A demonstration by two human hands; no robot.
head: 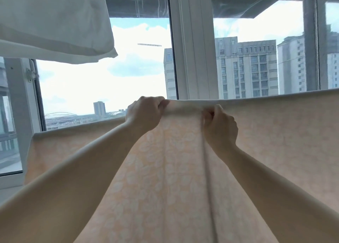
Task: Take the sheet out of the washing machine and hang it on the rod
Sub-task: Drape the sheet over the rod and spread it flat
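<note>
A pale peach sheet [275, 132] with a faint white leaf print hangs spread wide in front of me, its top fold running from lower left to upper right. The rod is hidden under that fold. My left hand [145, 112] grips the top fold with curled fingers, near the middle. My right hand [219, 123] pinches the same fold just to the right, a little lower. Between the hands the cloth is raised and pulled taut, and a long vertical crease runs down from my right hand.
A white cloth [55, 22], like a pillowcase, hangs overhead at the upper left. Behind the sheet stands a window with a white frame [192, 50]; tall buildings and sky show through the glass. An open window sash is at the far left.
</note>
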